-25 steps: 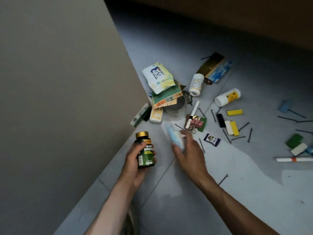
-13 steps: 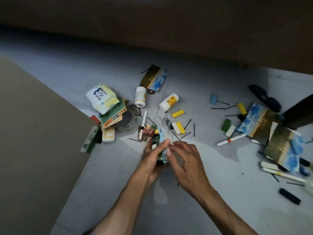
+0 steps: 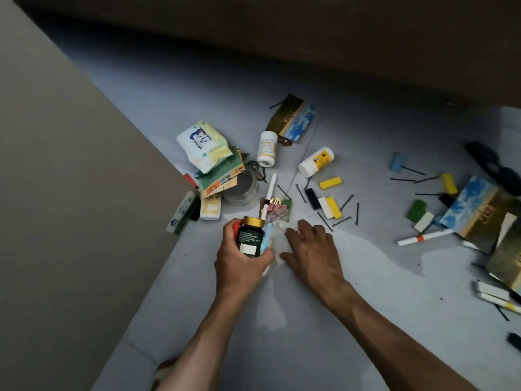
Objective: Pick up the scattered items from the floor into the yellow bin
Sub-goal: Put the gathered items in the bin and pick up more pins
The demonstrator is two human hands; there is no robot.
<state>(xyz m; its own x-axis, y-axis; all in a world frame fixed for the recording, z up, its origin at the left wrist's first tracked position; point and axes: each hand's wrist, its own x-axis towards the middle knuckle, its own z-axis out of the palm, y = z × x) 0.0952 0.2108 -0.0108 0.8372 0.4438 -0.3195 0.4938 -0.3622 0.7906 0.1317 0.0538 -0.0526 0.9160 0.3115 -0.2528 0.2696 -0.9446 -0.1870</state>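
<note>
glossy dark bottle (image 3: 249, 239), shiny gold cap (image 3: 253, 221), smooth floor (image 3: 366, 277)

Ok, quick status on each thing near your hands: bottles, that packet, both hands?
Left hand: grips the dark bottle and a clear packet.
Dark bottle: held off the floor, gold cap on.
Clear packet: blue strip pinned against the bottle.
Right hand: fingers spread, resting on the packet.
White bottle: lying on the floor, capped.
Yellow-label bottle: lying on the floor.
Yellow bin: not in view.

Pale grey floor (image 3: 366, 320) across the middle and lower right of the frame, with thin tile joints and a brighter patch of light. Large flat beige panel (image 3: 70, 207) at left. Dark brown surface (image 3: 310, 32) along the top, in shadow.
</note>
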